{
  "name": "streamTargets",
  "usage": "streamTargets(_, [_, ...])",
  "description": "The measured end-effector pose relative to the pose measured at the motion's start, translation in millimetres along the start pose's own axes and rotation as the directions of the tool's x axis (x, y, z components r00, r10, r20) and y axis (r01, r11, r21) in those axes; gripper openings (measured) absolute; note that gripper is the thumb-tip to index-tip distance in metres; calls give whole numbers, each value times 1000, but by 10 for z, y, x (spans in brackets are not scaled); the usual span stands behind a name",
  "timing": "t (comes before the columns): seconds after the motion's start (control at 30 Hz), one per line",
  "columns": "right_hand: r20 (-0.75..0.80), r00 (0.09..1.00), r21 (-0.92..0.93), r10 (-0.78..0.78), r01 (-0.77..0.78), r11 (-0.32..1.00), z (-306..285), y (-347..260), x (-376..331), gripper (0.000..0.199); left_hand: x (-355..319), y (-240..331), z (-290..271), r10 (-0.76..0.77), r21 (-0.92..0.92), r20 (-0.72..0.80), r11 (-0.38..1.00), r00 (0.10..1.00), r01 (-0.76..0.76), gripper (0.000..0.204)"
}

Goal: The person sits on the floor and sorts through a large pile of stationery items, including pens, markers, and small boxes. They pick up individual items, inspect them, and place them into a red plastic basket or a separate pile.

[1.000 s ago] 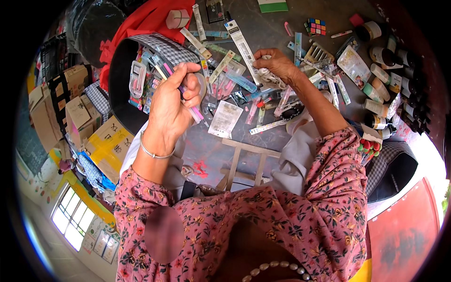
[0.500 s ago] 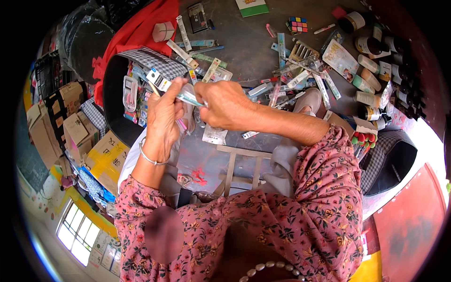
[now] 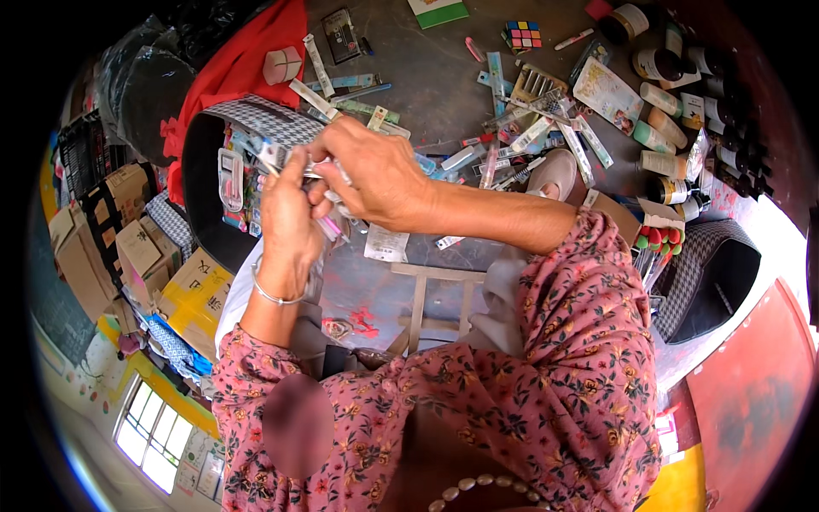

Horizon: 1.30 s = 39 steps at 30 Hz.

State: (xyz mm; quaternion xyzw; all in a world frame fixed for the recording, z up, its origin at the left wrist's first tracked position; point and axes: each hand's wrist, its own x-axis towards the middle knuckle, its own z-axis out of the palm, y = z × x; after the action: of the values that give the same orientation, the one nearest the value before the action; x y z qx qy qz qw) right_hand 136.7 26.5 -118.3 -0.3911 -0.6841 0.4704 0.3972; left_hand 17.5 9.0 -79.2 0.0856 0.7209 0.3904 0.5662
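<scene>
My left hand (image 3: 288, 213) is closed around a slim pen packet (image 3: 273, 156) with a white label and a clear sleeve, its top end sticking up past the thumb. The pink end of a pen (image 3: 329, 228) pokes out below the same fingers. Fingers curled, my right hand (image 3: 375, 175) pinches the packet right beside the left thumb. Both hands nearly touch, so most of the packet is hidden. Beside the left hand stands a dark box (image 3: 205, 200) with a houndstooth lid, holding packaged stationery.
Several pens and slim packets (image 3: 533, 135) lie scattered on the dark floor, near a puzzle cube (image 3: 522, 36). Bottles (image 3: 657, 64) crowd the right. Cardboard boxes (image 3: 192, 294) are stacked at left, and a second houndstooth box (image 3: 704, 273) stands at right. My shoe (image 3: 553, 173) rests among the packets.
My right hand has moved left and up along the packet, closer to my left thumb, and now covers more of it. The left hand keeps its grip.
</scene>
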Motion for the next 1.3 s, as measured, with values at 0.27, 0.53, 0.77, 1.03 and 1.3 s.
streamTargets(0.27, [471, 628, 430, 620, -777, 460, -402, 606, 11, 36, 64, 325, -294, 208, -43, 168, 978, 964, -204, 31])
streamTargets(0.53, [726, 518, 125, 453, -747, 653, -460, -284, 116, 27, 5, 294, -402, 343, -32, 227, 938, 912, -345, 32])
streamTargets(0.77, [449, 591, 104, 670, -779, 618, -552, -775, -183, 21, 138, 343, -582, 376, -378, 121, 873, 919, -308, 30])
streamTargets(1.03, [91, 565, 228, 820, -814, 535, -134, -1340, -119, 19, -81, 88, -264, 277, -384, 535, 921, 798, -62, 17])
streamTargets(1.3, [-9, 814, 219, 581, -565, 795, 280, -924, -480, 31, -183, 72, -298, 319, -99, 572, 941, 756, -323, 20])
